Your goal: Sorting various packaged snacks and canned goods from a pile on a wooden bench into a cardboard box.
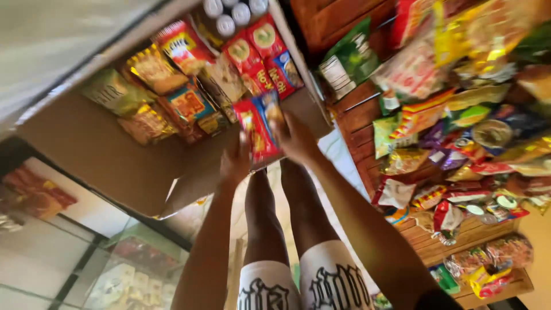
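Two hands, left hand [235, 161] and right hand [295, 138], grip one red snack packet [259, 129]; cardboard box [115, 155] at ten o'clock.

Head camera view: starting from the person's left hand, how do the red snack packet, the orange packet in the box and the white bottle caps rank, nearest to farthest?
1. Red snack packet: held by the left hand, at the box's open edge.
2. Orange packet: mid-box, up and left of the hand.
3. White bottle caps: far end of the cardboard box, at the picture's top.
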